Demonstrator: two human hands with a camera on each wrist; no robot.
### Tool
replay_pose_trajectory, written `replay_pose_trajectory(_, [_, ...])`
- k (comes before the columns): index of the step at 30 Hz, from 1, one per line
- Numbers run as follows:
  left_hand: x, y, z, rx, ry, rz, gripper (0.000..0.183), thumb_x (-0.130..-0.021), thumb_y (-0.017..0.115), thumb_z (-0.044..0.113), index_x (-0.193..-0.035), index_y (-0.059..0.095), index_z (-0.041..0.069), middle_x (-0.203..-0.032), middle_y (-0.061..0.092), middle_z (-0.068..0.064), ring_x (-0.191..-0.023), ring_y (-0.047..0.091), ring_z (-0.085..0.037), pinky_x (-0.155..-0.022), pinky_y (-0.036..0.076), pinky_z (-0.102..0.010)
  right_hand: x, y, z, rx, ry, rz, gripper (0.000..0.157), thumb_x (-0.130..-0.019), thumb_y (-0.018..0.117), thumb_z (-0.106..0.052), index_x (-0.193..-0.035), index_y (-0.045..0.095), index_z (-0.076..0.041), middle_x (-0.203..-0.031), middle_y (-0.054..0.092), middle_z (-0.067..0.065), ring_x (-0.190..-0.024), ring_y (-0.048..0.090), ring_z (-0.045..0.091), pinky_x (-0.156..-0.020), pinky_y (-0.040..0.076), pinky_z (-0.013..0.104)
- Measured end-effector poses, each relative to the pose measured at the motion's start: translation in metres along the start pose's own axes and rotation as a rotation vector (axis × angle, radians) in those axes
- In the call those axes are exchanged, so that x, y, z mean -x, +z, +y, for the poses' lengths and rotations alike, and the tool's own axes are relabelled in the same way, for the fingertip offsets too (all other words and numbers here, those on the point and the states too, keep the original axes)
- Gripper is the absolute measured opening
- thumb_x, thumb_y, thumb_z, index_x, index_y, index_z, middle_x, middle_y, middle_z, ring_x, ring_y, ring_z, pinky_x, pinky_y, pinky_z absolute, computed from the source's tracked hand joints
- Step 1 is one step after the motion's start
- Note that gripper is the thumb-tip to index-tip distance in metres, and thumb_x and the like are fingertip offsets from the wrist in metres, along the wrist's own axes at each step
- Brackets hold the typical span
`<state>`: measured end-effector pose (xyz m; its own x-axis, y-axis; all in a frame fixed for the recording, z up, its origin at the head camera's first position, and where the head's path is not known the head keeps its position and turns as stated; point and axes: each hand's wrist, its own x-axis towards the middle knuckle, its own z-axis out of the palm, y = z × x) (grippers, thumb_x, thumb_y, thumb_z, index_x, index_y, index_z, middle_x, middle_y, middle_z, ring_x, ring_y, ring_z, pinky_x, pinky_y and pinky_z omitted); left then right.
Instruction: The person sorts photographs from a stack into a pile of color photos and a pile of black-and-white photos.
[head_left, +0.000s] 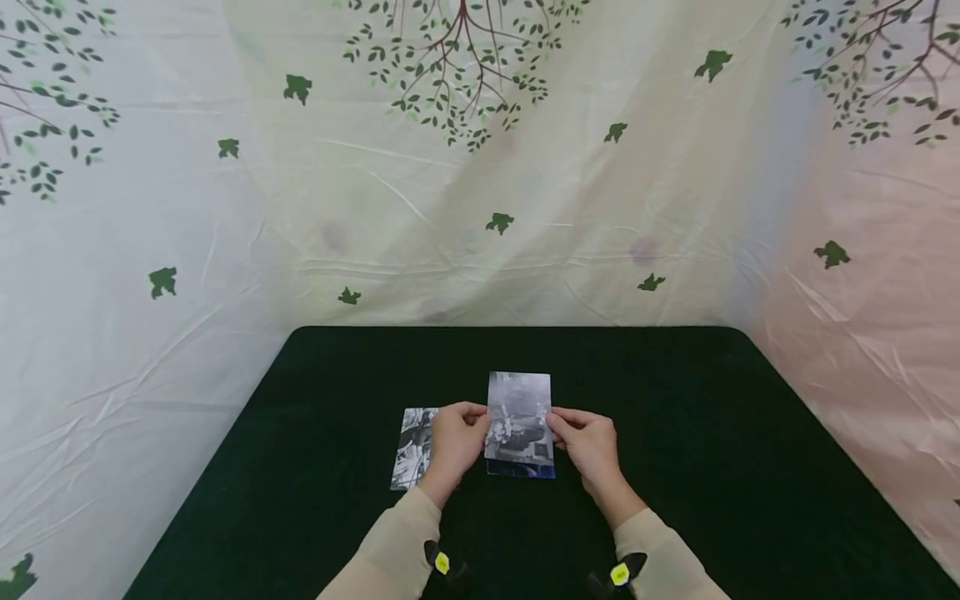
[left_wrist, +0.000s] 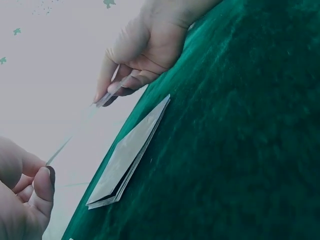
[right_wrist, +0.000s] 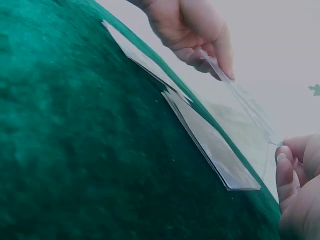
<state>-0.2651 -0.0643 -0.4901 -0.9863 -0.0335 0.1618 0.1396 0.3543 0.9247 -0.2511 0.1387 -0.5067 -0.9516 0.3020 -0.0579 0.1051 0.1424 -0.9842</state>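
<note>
The held print (head_left: 519,418) is greyscale, the table (head_left: 675,425) dark green, the sleeves (head_left: 397,542) cream, the pale backdrop (head_left: 480,187) green-leaf-patterned.

2 cream sleeves (head_left: 397,542); 2 black wrist pieces (head_left: 637,564); 1 bright yellow tag (head_left: 442,564) on each.

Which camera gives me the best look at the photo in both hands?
The head view: the photo faces that camera, its image showing between the left hand and right hand. Both wrist views catch it only at a steep slant, a pale strip without a readable image.
</note>
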Motion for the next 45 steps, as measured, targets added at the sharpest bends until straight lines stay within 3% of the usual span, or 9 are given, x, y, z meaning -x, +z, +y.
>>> replay_pose_trajectory(3, [0.001, -0.009, 0.001, -0.024, 0.028, 0.006, 0.01, -0.087, 0.069, 0.01, -0.094, 0.074, 0.005, -0.07, 0.065, -0.001, -0.054, 0.059, -0.011, -0.049, 0.048, -0.028, 0.004, 0.006, -0.002, -0.023, -0.015, 0.002, 0.021, -0.084, 0.076, -0.021, -0.1, 0.076, -0.008, -0.093, 0.071, 0.009, -0.071, 0.065, 0.018, -0.062, 0.054, 0.028])
replay_pose_trajectory(11, [0.01, -0.04, 0.005, -0.065, 0.025, -0.047, 0.011, -0.088, 0.07, 0.016, -0.095, 0.076, 0.009, -0.077, 0.068, 0.001, -0.059, 0.061, -0.013, -0.054, 0.051, -0.028, 0.023, 0.024, -0.004, -0.033, 0.005, -0.016, 0.02, -0.084, 0.075, -0.021, -0.099, 0.076, -0.008, -0.089, 0.07, 0.008, -0.07, 0.066, 0.018, -0.061, 0.055, 0.028])
replay_pose_trajectory(18, [0.019, -0.068, 0.003, -0.028, -0.067, -0.046, 0.01, -0.087, 0.072, 0.017, -0.096, 0.076, 0.015, -0.084, 0.067, -0.002, -0.062, 0.062, -0.017, -0.056, 0.052, -0.03, 0.036, 0.042, -0.012, -0.069, 0.004, -0.077, 0.021, -0.084, 0.075, -0.021, -0.1, 0.076, -0.008, -0.089, 0.07, 0.008, -0.069, 0.065, 0.017, -0.061, 0.055, 0.028])
replay_pose_trajectory(25, [0.027, -0.087, -0.005, 0.039, -0.106, -0.005, 0.014, -0.087, 0.072, 0.018, -0.1, 0.075, 0.016, -0.082, 0.065, -0.005, -0.067, 0.061, -0.021, -0.059, 0.053, -0.029, 0.045, 0.057, -0.016, -0.118, 0.018, -0.138, 0.025, -0.083, 0.076, -0.025, -0.102, 0.075, -0.008, -0.097, 0.069, 0.008, -0.073, 0.066, 0.018, -0.065, 0.055, 0.029])
replay_pose_trajectory(33, [0.028, -0.111, -0.017, 0.007, -0.179, 0.009, 0.015, -0.088, 0.071, 0.019, -0.102, 0.074, 0.014, -0.085, 0.065, -0.007, -0.07, 0.061, -0.022, -0.06, 0.052, -0.03, 0.052, 0.08, -0.019, -0.117, -0.021, -0.197, 0.024, -0.086, 0.073, -0.022, -0.105, 0.073, -0.008, -0.099, 0.069, 0.007, -0.077, 0.067, 0.016, -0.069, 0.055, 0.029])
replay_pose_trajectory(39, [0.028, -0.128, -0.029, -0.008, -0.211, 0.02, 0.017, -0.089, 0.07, 0.018, -0.104, 0.074, 0.01, -0.09, 0.066, -0.009, -0.072, 0.061, -0.022, -0.061, 0.053, -0.029, 0.055, 0.1, -0.021, 0.007, -0.11, -0.209, 0.021, -0.086, 0.073, -0.019, -0.106, 0.074, -0.012, -0.094, 0.07, 0.001, -0.078, 0.067, 0.013, -0.068, 0.055, 0.027])
replay_pose_trajectory(45, [0.027, -0.133, -0.038, -0.042, -0.21, -0.007, 0.017, -0.09, 0.069, 0.017, -0.104, 0.073, 0.009, -0.086, 0.065, -0.008, -0.07, 0.061, -0.02, -0.061, 0.053, -0.028, 0.057, 0.11, -0.02, 0.191, -0.178, -0.171, 0.017, -0.085, 0.074, -0.018, -0.102, 0.076, -0.015, -0.088, 0.07, -0.005, -0.077, 0.063, 0.008, -0.066, 0.054, 0.024])
